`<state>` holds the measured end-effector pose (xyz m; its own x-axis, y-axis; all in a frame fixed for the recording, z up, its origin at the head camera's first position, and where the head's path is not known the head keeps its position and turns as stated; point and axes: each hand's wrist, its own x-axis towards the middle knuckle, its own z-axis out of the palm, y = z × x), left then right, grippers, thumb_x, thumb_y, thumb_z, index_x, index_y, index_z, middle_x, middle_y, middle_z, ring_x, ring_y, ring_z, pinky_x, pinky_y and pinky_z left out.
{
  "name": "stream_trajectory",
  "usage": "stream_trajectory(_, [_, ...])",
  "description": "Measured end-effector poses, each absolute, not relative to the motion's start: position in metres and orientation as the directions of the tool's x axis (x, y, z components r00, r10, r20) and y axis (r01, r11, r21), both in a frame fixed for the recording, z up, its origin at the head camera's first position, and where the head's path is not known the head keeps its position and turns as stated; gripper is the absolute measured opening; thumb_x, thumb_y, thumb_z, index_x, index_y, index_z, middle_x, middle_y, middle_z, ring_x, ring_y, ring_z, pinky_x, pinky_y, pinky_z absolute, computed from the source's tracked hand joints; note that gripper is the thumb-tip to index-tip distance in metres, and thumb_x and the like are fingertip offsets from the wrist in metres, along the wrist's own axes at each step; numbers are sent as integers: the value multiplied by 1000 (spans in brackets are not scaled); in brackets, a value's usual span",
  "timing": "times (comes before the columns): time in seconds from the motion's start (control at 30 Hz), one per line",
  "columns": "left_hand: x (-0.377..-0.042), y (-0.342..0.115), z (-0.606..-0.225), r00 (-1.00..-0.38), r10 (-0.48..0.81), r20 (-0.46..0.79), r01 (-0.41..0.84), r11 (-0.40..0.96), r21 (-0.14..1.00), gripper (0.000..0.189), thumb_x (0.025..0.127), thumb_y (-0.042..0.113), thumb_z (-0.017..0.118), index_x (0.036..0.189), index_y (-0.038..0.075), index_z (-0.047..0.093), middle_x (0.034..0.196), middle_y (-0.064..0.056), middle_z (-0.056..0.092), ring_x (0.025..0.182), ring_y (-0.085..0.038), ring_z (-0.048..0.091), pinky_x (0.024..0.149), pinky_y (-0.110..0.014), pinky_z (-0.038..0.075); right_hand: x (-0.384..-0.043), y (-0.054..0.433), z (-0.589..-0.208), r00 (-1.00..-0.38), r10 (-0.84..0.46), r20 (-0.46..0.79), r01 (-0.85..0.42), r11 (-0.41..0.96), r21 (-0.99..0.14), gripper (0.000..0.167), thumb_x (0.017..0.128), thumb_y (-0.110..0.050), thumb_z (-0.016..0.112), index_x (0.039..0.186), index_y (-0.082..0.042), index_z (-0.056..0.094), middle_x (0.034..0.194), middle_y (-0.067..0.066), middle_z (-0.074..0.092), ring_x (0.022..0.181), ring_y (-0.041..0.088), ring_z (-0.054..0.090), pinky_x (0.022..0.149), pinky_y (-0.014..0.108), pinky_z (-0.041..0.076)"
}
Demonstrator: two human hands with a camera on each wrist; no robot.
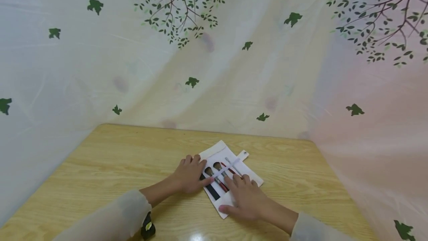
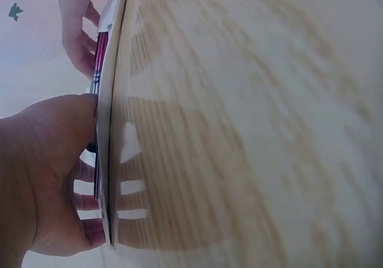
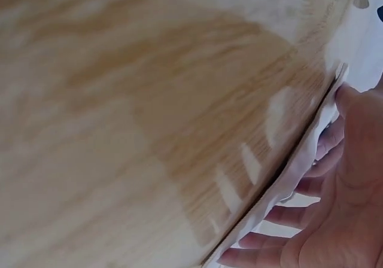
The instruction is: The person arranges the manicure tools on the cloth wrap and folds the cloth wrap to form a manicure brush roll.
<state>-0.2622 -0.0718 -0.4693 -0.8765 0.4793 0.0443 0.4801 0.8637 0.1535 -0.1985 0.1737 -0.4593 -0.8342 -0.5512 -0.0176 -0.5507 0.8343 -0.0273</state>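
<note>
A white makeup brush case lies unfolded and slanted on the table. Inside are makeup brushes with dark bristles, thin red- and light-handled tools, and a flat black piece; a pale band crosses them. A snap tab sticks out at its far right. My left hand rests on the case's left edge, fingers spread and thumb over the contents. The right hand lies spread over the near right part, covering some handles. In the right wrist view its fingertips touch the case's wavy edge.
The wooden table extends around the case on all sides. Behind and beside it hangs a pale curtain printed with branches and green leaves. A small black object sits at the left cuff.
</note>
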Motion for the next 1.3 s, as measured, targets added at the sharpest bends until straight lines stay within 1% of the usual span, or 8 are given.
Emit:
stream_trajectory(0.27, [-257,-77,-471,-876,481,32,480,863,157,82,98,72,45,147,7,50,139,-17,48,118,-36,44,100,-54,39,-201,181,-457,-815,-578,-46,-576,816,-46,91,93,-77,47,157,-14,36,150,21,45,133,43,43,101,64,42])
stream_trajectory(0.47, [-246,-77,-472,-893,445,58,449,881,147,84,98,72,44,145,3,51,130,-18,50,114,-36,44,97,-54,41,-215,192,-455,-753,-651,-94,-646,759,-77,90,94,-78,42,158,-16,32,153,17,40,138,42,38,107,65,38])
stream_trajectory(0.63, [-233,-73,-467,-911,404,86,412,900,140,78,98,66,50,140,0,55,123,-20,51,114,-38,46,94,-55,43,-230,201,-454,-712,-692,-122,-684,722,-103,86,96,-77,39,160,-20,32,158,12,37,144,37,33,113,61,33])
stream_trajectory(0.8, [-229,-72,-462,-920,385,80,392,907,152,77,98,65,53,140,1,55,124,-19,53,114,-37,46,95,-55,43,-232,203,-454,-686,-721,-98,-712,692,-118,84,97,-75,41,159,-19,34,158,12,37,144,36,33,113,61,34])
stream_trajectory(1.0, [-248,-83,-466,-891,448,71,454,877,154,80,97,69,51,145,6,52,132,-14,54,116,-32,47,97,-52,42,-220,196,-452,-731,-682,-43,-679,732,-54,93,93,-78,46,158,-13,33,157,16,38,142,42,35,110,64,34])
stream_trajectory(1.07, [-260,-89,-466,-861,504,74,509,848,145,80,97,70,49,148,7,50,140,-14,52,125,-33,47,102,-54,41,-215,192,-450,-766,-641,-37,-640,767,-43,99,90,-80,48,158,-10,32,157,18,38,141,46,36,108,66,35])
stream_trajectory(1.17, [-278,-99,-466,-804,593,45,593,795,131,82,99,70,44,154,9,44,155,-13,43,143,-33,38,114,-55,33,-209,185,-449,-814,-579,-42,-578,815,-44,109,85,-84,50,158,-6,31,158,21,37,141,50,36,106,69,36])
stream_trajectory(1.3, [-297,-111,-466,-728,686,-16,679,723,129,83,100,71,40,159,14,36,164,-10,33,152,-31,27,121,-51,25,-205,182,-452,-846,-529,-70,-524,848,-78,113,83,-86,51,160,-5,29,160,24,33,142,51,34,107,68,37])
